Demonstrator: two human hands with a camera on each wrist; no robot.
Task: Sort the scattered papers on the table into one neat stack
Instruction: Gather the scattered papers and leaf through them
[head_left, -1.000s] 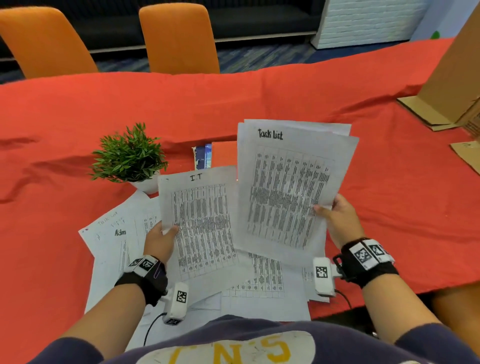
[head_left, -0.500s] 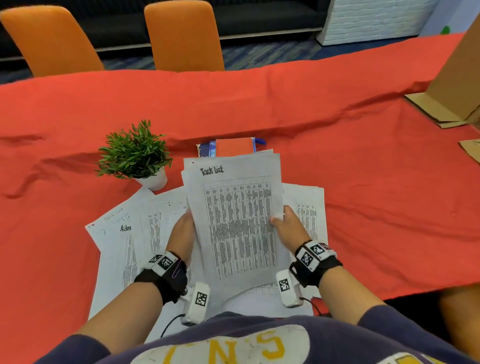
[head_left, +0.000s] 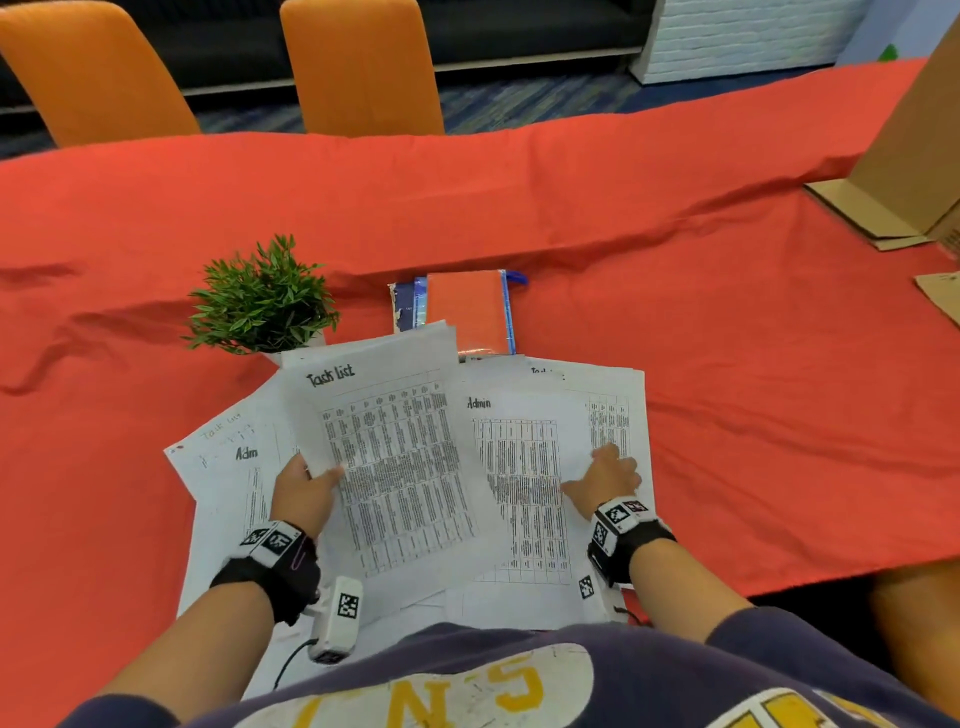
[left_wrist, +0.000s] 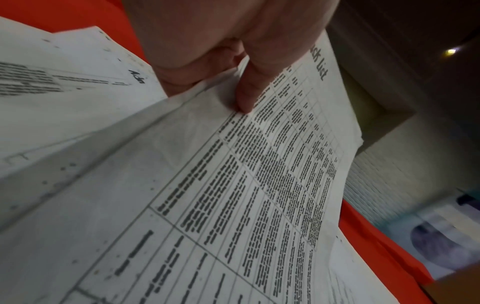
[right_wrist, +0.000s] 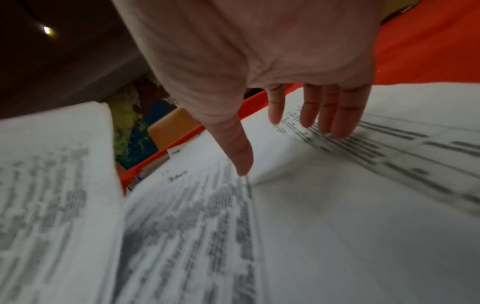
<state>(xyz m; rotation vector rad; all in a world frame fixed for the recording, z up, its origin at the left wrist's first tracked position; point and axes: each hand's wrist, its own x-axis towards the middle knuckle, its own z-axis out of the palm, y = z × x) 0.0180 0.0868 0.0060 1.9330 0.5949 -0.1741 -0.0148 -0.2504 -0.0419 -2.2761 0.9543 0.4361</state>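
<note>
The "Task List" bundle (head_left: 395, 467) is lifted at a tilt over the near middle of the counter (head_left: 727, 415), gripped at its left edge by the left hand (head_left: 304, 493), thumb on the printed face and fingers curled beneath, as the left wrist view shows. Just right of it, the "Admin" sheet (head_left: 519, 493) lies flat on more loose papers (head_left: 613, 410), and the right hand (head_left: 605, 483) rests on them with fingers straight and spread, holding nothing. Further sheets (head_left: 223, 467) fan out to the left, their corners splayed and edges out of line. Beyond the papers' far edge sit a small potted plant (head_left: 262, 301) on the left and an orange folder (head_left: 467, 312) touching the sheets. The red cloth lies open to the right and far side, up to cardboard (head_left: 893, 171) at the far right. Two orange chairs (head_left: 363, 67) stand past the far edge.
</note>
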